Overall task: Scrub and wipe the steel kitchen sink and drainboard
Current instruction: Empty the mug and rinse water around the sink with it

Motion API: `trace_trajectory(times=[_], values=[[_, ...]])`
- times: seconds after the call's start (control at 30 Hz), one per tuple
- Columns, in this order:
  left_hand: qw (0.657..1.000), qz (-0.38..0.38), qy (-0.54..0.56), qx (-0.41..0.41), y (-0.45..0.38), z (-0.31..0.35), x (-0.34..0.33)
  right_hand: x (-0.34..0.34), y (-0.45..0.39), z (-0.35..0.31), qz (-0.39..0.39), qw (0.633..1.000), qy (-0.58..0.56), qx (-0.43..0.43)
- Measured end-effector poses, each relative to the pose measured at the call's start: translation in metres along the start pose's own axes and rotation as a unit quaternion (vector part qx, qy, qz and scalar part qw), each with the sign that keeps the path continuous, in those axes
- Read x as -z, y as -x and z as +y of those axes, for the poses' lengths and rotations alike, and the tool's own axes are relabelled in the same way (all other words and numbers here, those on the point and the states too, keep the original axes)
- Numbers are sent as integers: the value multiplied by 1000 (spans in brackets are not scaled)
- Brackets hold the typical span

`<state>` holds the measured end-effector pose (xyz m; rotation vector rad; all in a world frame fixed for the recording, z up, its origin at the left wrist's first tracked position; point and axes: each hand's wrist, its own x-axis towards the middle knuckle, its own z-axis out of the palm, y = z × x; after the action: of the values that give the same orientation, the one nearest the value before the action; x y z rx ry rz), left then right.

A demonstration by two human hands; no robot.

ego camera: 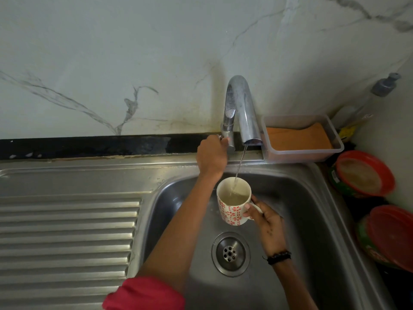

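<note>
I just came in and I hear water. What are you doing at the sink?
A person is filling a mug under the tap. The right hand holds the mug by its handle over the sink, and a thin stream of water runs into it. The left hand grips the tap's handle. The drainboard beside the sink has nothing on it.

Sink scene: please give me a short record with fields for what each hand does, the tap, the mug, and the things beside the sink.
left hand: left hand grips the tap handle at the base of the tap
right hand: right hand holds the mug by its handle
tap: thin stream of water runs into the mug
mug: white with red flower pattern, upright over the sink, partly filled
drainboard: ribbed drainboard left of the basin
behind sink: clear box with an orange sponge
right of sink: two tubs with red lids
</note>
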<state>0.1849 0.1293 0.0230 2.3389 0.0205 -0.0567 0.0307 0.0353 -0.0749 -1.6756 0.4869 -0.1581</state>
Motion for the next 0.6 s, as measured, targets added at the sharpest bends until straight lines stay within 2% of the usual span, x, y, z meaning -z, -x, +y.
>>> trace_trajectory(times=[0.13, 0.23, 0.3, 0.43, 0.53, 0.6], values=[[984, -16, -155, -82, 10, 16, -4, 2, 2, -6, 0, 1000, 15, -2], [962, -8, -252, -103, 14, 15, -6, 6, 7, -11, 3, 1000, 24, 7], [962, -2, -255, -101, 14, 14, -7, 9, 12, -15, 0, 999, 37, 9], [979, -32, -165, -116, 21, -6, 1, 19, 26, -21, -13, 998, 67, 17], [978, -56, -122, -161, 38, -44, 9, 23, 38, -23, -37, 994, 97, 26], [979, -45, -127, -151, 49, -77, 22, 19, 45, -29, -56, 992, 112, 34]])
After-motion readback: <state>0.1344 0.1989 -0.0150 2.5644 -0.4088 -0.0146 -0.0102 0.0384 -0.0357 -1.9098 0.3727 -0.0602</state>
